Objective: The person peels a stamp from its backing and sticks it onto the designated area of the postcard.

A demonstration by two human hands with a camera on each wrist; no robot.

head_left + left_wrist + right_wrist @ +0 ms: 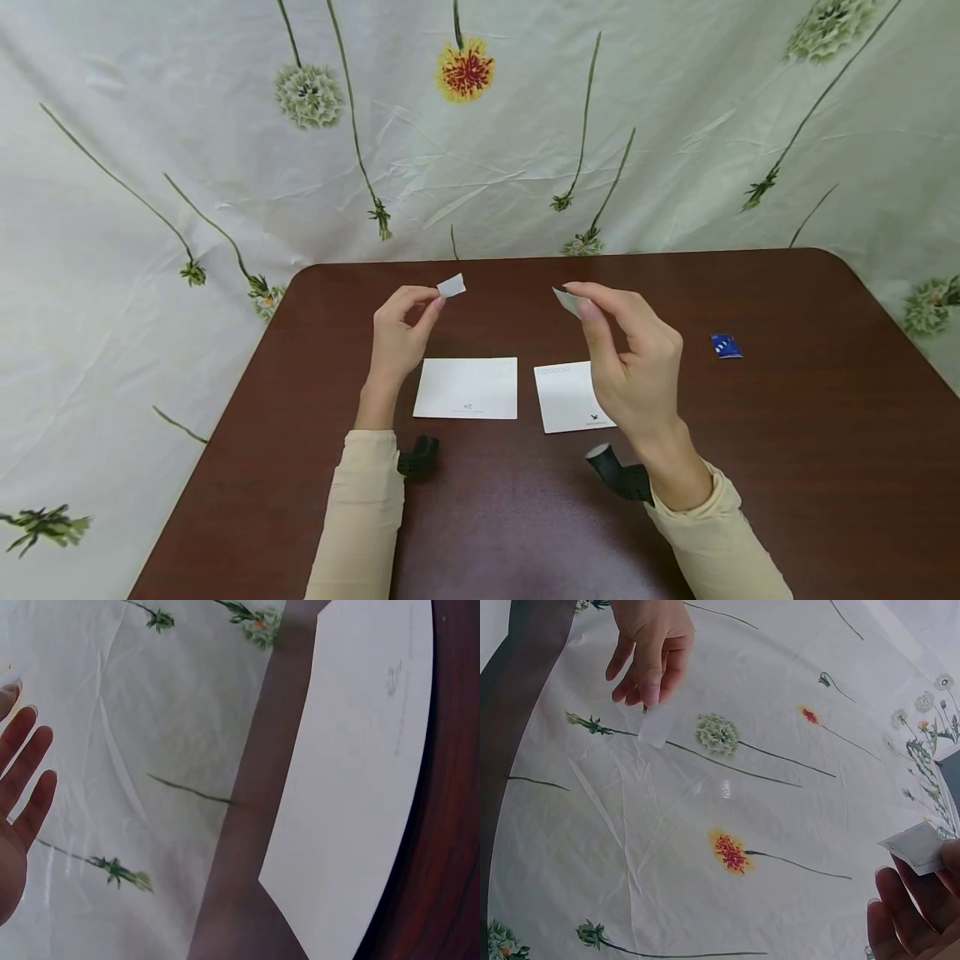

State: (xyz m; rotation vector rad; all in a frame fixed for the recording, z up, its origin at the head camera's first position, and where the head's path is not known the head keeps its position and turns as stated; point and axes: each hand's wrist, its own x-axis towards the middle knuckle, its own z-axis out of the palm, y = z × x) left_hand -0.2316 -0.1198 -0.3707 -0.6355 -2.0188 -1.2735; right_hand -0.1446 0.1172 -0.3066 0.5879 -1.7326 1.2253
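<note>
My left hand (pixel 397 333) is raised over the back of the table and pinches a small white rectangular piece (pixel 452 286) between thumb and forefinger. In the right wrist view that piece looks thin and pale against the cloth. My right hand (pixel 637 354), also raised, pinches a small whitish sachet (pixel 919 847) with serrated edges by thumb and forefinger. The two hands are apart. Beneath and between them lie a white sheet (pixel 465 388) with a small printed mark and a second white sheet (pixel 566 396), partly hidden behind the right hand.
A small blue packet (pixel 726 346) lies on the dark red-brown table (pixel 810 433), right of my right hand. Behind the table's far edge hangs a white flower-patterned cloth (pixel 510 150). Black wrist mounts (pixel 618 475) stick out inward from both sleeves.
</note>
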